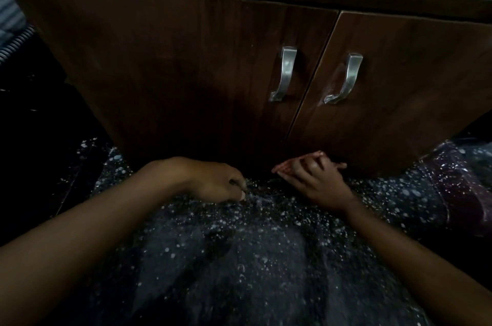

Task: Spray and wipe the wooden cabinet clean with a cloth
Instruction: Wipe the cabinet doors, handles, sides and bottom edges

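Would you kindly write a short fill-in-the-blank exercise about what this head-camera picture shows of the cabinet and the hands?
1. The wooden cabinet has ___ doors in view.
2. Each door carries one ___ handle.
3. No cloth or spray bottle is in view; the left hand and right hand are low, near the cabinet's ___ edge.
4. The dark fabric under the hands is speckled with ___ spots.

Missing words: two; metal; bottom; white

Both bare hands low before dark brown wooden two-door cabinet (186, 64): left hand (213, 182) curled, right hand (314, 176) apparently empty.
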